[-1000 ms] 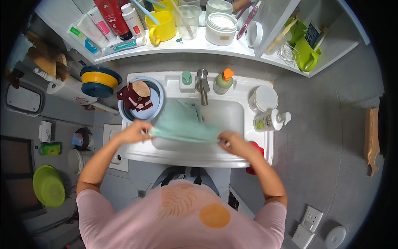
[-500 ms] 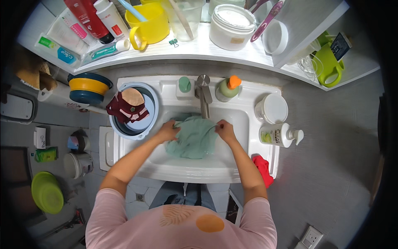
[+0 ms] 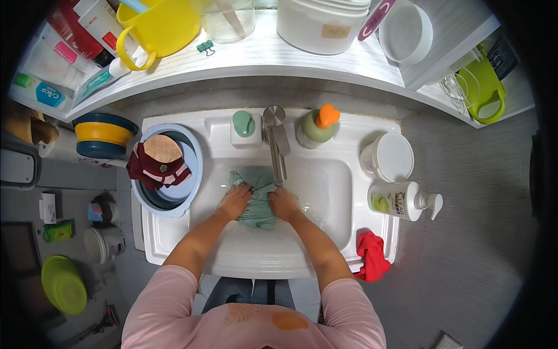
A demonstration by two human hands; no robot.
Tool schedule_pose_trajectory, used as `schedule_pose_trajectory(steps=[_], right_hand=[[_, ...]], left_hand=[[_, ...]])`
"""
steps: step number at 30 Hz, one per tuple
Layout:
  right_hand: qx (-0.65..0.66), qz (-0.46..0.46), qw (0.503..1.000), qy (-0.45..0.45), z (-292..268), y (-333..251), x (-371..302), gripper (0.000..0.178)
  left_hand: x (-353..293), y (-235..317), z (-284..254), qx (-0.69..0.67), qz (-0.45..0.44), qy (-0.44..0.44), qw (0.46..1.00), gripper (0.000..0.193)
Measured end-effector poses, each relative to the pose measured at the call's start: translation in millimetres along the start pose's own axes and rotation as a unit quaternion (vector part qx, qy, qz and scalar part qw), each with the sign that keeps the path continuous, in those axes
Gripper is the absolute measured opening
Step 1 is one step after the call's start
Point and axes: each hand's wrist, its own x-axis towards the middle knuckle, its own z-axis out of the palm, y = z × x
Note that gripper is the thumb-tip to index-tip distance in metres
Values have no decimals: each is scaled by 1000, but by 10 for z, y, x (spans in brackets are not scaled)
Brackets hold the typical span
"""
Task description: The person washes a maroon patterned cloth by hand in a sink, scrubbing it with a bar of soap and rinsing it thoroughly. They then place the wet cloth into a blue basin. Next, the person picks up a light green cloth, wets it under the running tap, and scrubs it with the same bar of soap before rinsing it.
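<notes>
A wet, pale green cloth (image 3: 256,208) lies bunched in the white sink (image 3: 331,192), under the spout of the metal faucet (image 3: 275,136). Its folds do not show what kind of cloth or garment it is. My left hand (image 3: 235,202) grips the cloth's left side, its fingers pressed into the folds. On the opposite side, my right hand (image 3: 283,203) is closed on the cloth just below the spout, with the fingertips partly hidden. The two hands squeeze the cloth between them near the sink's bottom.
Left of the basin, a light blue tub (image 3: 196,174) holds maroon clothing (image 3: 152,170). A green soap bottle (image 3: 317,131), a white lidded tub (image 3: 388,157), a pump bottle (image 3: 395,200) and a red cloth (image 3: 372,256) stand around the rim. A loaded white shelf (image 3: 256,55) overhangs the back.
The cloth was spread wide between my hands; now it is gathered into a narrow bunch. My right hand has come inward toward the left one. The view has shifted as well.
</notes>
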Motion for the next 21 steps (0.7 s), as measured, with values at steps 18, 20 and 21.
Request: schedule_pose_trajectory(steps=[18,20,21], right_hand=[[104,306,918,231,44,-65,261,13],[20,233,962,142,157,-240,271,17],[-22,195,976,97,214,-319,251,20]], left_hand=[[254,-157,-281,-135,-210,145,957,18],[236,29,-95,10,-169,197,966,21],[209,82,-3,36,-176,118,977,28]])
